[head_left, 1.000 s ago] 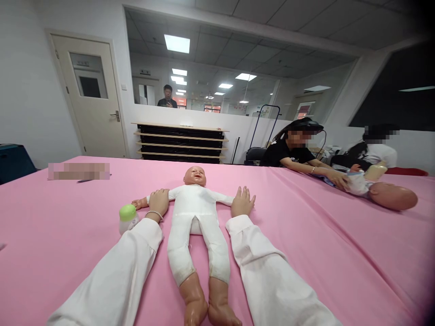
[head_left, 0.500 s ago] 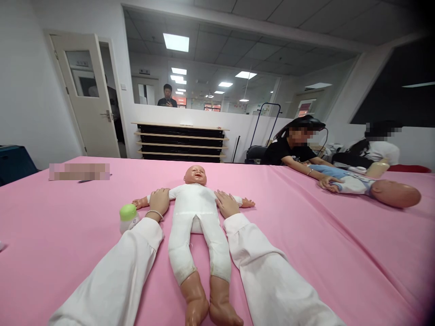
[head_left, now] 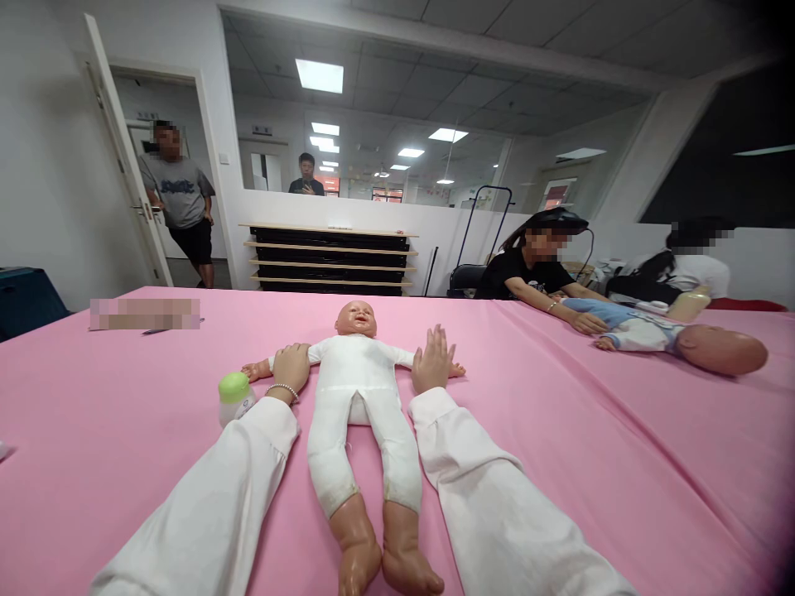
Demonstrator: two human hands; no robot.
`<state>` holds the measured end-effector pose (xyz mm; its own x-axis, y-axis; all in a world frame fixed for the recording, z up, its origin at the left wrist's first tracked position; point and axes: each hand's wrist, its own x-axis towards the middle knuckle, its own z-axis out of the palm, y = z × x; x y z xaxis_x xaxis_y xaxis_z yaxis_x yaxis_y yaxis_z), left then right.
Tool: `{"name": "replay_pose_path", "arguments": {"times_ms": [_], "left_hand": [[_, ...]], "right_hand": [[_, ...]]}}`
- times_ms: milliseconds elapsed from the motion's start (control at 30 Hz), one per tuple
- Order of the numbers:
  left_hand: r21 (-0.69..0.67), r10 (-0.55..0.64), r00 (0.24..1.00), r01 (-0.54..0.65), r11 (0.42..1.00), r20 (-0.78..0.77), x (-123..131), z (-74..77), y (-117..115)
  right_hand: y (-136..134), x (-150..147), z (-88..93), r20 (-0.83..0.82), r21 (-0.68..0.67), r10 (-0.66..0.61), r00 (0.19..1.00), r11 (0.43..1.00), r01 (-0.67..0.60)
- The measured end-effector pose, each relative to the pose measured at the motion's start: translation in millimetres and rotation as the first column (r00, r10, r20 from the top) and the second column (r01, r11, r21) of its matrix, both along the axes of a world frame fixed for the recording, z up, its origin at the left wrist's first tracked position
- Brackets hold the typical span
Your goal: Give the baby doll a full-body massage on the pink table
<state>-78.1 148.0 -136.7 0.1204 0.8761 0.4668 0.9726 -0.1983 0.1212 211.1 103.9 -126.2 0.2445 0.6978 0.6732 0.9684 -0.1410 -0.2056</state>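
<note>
- Surface [head_left: 99, 463]: pink cover, creased on the right side; carries everything below except the people.
- Window [head_left: 410, 124]: wide, in the far wall, ceiling lights visible in the glass.
- Door [head_left: 127, 157]: open, far left; person in grey shirt [head_left: 180, 194] in the doorway.
- Co-worker in black [head_left: 527, 269]: seated far right, dark headgear on, arms reaching over the second doll [head_left: 664, 335], which lies in a blue-and-white outfit, bare head pointing right.
- White-suited doll [head_left: 357, 364]: mid-surface, face up, arms spread, head to the far side, bare feet to the near side, between the wearer's sleeves.
- Left hand [head_left: 291, 368]: palm down over the doll's arm on that side; can't tell if the fingers grip or just rest.
- Right hand [head_left: 433, 360]: released, fingers straight and pointing up, at the doll's other forearm; contact unclear.
- Green-lidded jar [head_left: 236, 401]: upright, just left of the left wrist.
- Beaded bracelet [head_left: 282, 392]: around that wrist.
</note>
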Motion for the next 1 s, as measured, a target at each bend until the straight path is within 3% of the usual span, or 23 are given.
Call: {"name": "replay_pose_path", "arguments": {"times_ms": [67,167,267,467,633,800,900,1000], "left_hand": [[-0.003,0.002,1.0,-0.002,1.0,-0.001,0.3,0.3,-0.2],[-0.01,0.004,1.0,-0.004,1.0,-0.005,0.9,0.9,-0.7],[-0.008,0.001,1.0,-0.001,1.0,-0.004,1.2,1.1,-1.0],[0.006,0.007,1.0,-0.007,1.0,0.007,-0.2,-0.7,0.8],[-0.001,0.002,1.0,-0.002,1.0,0.014,0.0,-0.3,0.2],[-0.021,0.009,1.0,-0.008,1.0,0.025,0.9,2.0,-1.0],[-0.026,0.0,1.0,0.0,1.0,0.026,1.3,3.5,-1.4],[-0.027,-0.011,1.0,0.012,1.0,0.024,1.6,4.2,-1.8]], "right_hand": [[-2.4,-6.5,1.1,0.066,-0.05,0.153,0.986,0.987,-0.15],[-1.6,-12.5,-3.4,0.128,-0.204,0.381,0.916,0.914,-0.351],[3.0,-12.0,-10.2,0.115,-0.338,0.473,0.874,0.846,-0.413],[7.5,-2.9,-14.8,0.094,-0.358,0.299,0.95,0.9,-0.248],[5.6,6.8,-16.1,0.065,-0.268,0.029,0.997,0.963,-0.011],[6.7,15.0,-16.0,-0.002,-0.149,-0.188,0.982,0.971,0.185],[6.3,11.7,-10.8,0.018,-0.072,-0.15,0.988,0.986,0.151],[3.4,2.1,-4.4,0.107,-0.034,0.003,0.994,0.999,0.001]]}}
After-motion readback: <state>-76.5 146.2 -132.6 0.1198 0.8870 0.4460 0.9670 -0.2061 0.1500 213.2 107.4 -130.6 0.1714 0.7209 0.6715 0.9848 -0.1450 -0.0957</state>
